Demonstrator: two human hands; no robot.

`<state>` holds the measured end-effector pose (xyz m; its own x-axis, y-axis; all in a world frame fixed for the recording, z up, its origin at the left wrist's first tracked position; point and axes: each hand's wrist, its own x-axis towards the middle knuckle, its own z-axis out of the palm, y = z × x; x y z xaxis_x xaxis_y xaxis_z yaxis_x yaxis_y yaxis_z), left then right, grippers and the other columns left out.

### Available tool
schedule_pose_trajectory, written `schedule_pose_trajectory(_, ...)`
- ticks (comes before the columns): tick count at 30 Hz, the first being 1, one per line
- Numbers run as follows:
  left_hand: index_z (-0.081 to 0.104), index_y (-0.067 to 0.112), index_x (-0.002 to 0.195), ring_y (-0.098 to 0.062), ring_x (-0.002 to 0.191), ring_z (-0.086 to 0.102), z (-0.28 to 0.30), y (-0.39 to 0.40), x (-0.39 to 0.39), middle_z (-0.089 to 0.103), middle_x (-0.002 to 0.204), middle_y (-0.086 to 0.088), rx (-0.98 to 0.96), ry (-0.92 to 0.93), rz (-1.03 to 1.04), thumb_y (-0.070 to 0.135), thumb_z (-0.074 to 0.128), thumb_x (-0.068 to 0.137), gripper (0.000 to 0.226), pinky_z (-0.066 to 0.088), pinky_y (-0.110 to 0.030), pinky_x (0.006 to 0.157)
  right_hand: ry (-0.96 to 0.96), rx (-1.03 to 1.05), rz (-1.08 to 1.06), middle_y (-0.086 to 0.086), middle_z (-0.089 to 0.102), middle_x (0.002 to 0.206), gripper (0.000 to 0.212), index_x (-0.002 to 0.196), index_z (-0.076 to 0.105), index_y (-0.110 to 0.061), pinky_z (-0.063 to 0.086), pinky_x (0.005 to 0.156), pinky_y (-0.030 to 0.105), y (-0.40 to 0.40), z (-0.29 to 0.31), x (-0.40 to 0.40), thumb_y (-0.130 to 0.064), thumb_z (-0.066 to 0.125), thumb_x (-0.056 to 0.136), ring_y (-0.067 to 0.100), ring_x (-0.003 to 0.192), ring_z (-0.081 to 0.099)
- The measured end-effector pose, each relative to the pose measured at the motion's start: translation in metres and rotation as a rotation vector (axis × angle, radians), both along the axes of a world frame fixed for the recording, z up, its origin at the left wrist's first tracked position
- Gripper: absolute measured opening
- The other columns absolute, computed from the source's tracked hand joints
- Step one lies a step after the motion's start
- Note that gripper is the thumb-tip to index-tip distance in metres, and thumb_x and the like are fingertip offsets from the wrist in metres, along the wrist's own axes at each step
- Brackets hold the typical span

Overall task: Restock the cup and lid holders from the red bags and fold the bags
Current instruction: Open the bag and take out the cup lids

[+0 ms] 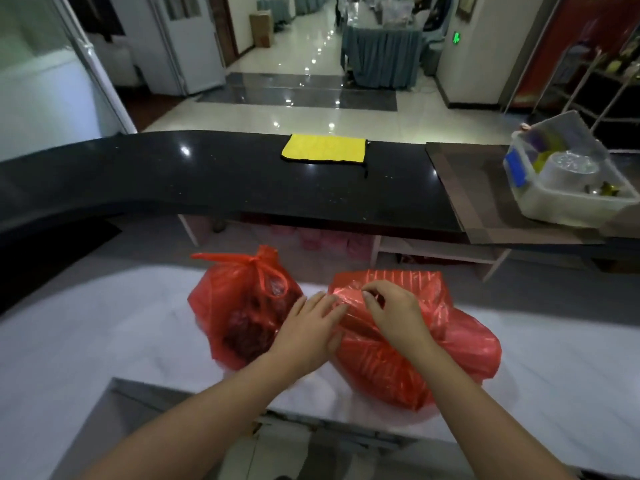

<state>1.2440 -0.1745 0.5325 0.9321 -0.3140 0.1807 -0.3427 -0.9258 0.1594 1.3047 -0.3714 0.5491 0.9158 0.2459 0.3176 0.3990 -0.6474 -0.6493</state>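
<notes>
Hands meet over the right-hand red bag (415, 355), which lies on the pale lower counter (104, 334) just beside a second red bag (239, 313). The two bags sit side by side, close together near the middle of the pale surface.

The left hand (308, 330) rests flat on the upper left side of the right bag, its fingers straight and spread over the plastic; its grip is released and clasps nothing. The right hand (394, 317) comes in from the right with its fingers curled, pinching a fold of the red plastic near the top of that same bag, so its grip is grasping the bag's film. The fingertips of both hands are nearly touching.

The left bag is tied at the top with a knot, its loose ends sticking out to the left, and dark contents show through the film; what they are cannot be told.

Beyond the bags runs a raised black counter (173, 174). A yellow cloth (323, 147) with a dark edge lies flat on it, and a clear plastic bin (568, 174) with mixed items stands at its right end.
</notes>
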Motion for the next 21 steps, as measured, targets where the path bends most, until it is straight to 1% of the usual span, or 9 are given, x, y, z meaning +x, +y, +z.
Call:
schedule_pose_trajectory(1, 0.057, 0.021, 0.140, -0.030, 0.138, 0.048, 0.004, 0.009, 0.000, 0.055, 0.145, -0.004, -0.009, -0.068, 0.011, 0.034, 0.058, 0.094, 0.048, 0.035, -0.050, 0.114, -0.002, 0.001, 0.018, -0.007, 0.072, 0.091, 0.009, 0.099, 0.075, -0.017, 0.049, 0.075, 0.025, 0.011, 0.002, 0.004, -0.013, 0.069, 0.093, 0.009, 0.076, 0.061)
schedule_pose_trajectory(3, 0.064, 0.021, 0.131, -0.028, 0.133, 0.054, 0.011, 0.028, 0.003, 0.062, 0.137, -0.002, -0.022, -0.178, 0.035, 0.034, 0.054, 0.094, 0.041, 0.040, -0.047, 0.111, 0.006, 0.004, 0.047, -0.006, 0.072, 0.092, 0.009, 0.099, 0.075, -0.017, 0.049, 0.077, 0.025, 0.033, 0.007, 0.010, -0.014, 0.070, 0.092, 0.009, 0.078, 0.062)
schedule_pose_trajectory(5, 0.067, 0.021, 0.126, -0.026, 0.132, 0.054, 0.016, 0.049, 0.009, 0.064, 0.134, -0.001, -0.020, -0.259, 0.043, 0.034, 0.050, 0.095, 0.037, 0.041, -0.046, 0.111, 0.017, 0.006, 0.081, -0.005, 0.073, 0.094, 0.010, 0.100, 0.075, -0.016, 0.049, 0.079, 0.023, 0.054, 0.013, 0.017, -0.014, 0.069, 0.092, 0.010, 0.081, 0.063)
schedule_pose_trajectory(8, 0.067, 0.020, 0.123, -0.024, 0.131, 0.053, 0.023, 0.083, 0.021, 0.064, 0.131, -0.001, -0.017, -0.336, 0.027, 0.029, 0.054, 0.097, 0.031, 0.039, -0.046, 0.113, 0.003, -0.015, 0.125, -0.003, 0.073, 0.096, 0.011, 0.102, 0.076, -0.015, 0.046, 0.080, 0.020, 0.089, 0.019, 0.030, -0.015, 0.070, 0.093, 0.013, 0.085, 0.065)
schedule_pose_trajectory(13, 0.069, 0.012, 0.122, -0.030, 0.130, 0.055, 0.030, 0.133, 0.037, 0.065, 0.130, -0.008, 0.068, -0.356, 0.008, 0.017, 0.064, 0.091, 0.032, 0.040, -0.048, 0.114, 0.034, -0.048, 0.201, -0.004, 0.070, 0.109, 0.021, 0.114, 0.073, -0.017, 0.047, 0.087, 0.020, 0.150, 0.025, 0.049, -0.014, 0.069, 0.093, 0.012, 0.097, 0.065)
schedule_pose_trajectory(16, 0.064, 0.008, 0.131, -0.033, 0.134, 0.052, 0.025, 0.164, 0.043, 0.062, 0.135, -0.012, 0.078, -0.355, 0.000, 0.011, 0.063, 0.090, 0.042, 0.038, -0.050, 0.116, 0.020, -0.101, 0.248, -0.006, 0.066, 0.121, 0.026, 0.119, 0.071, -0.018, 0.046, 0.099, 0.030, 0.184, 0.020, 0.056, -0.014, 0.067, 0.094, 0.016, 0.112, 0.060)
schedule_pose_trajectory(18, 0.061, 0.005, 0.133, -0.034, 0.133, 0.052, 0.021, 0.183, 0.049, 0.061, 0.135, -0.015, 0.048, -0.352, -0.006, 0.008, 0.064, 0.089, 0.045, 0.038, -0.050, 0.116, 0.017, -0.151, 0.243, -0.006, 0.063, 0.132, 0.031, 0.123, 0.070, -0.022, 0.040, 0.106, 0.034, 0.202, 0.014, 0.061, -0.015, 0.067, 0.093, 0.017, 0.124, 0.054)
schedule_pose_trajectory(20, 0.062, 0.002, 0.131, -0.035, 0.128, 0.056, 0.017, 0.197, 0.056, 0.063, 0.131, -0.016, -0.015, -0.344, -0.011, 0.004, 0.067, 0.087, 0.044, 0.040, -0.050, 0.114, 0.042, -0.177, 0.222, -0.009, 0.058, 0.138, 0.036, 0.127, 0.067, -0.027, 0.034, 0.106, 0.033, 0.214, 0.008, 0.065, -0.018, 0.067, 0.092, 0.014, 0.132, 0.048)
schedule_pose_trajectory(21, 0.062, 0.001, 0.130, -0.034, 0.126, 0.058, 0.015, 0.205, 0.061, 0.064, 0.129, -0.016, -0.060, -0.331, -0.008, 0.003, 0.068, 0.087, 0.043, 0.041, -0.050, 0.113, 0.061, -0.185, 0.213, -0.010, 0.057, 0.140, 0.038, 0.129, 0.065, -0.029, 0.033, 0.108, 0.033, 0.220, 0.005, 0.068, -0.020, 0.067, 0.092, 0.013, 0.133, 0.048)
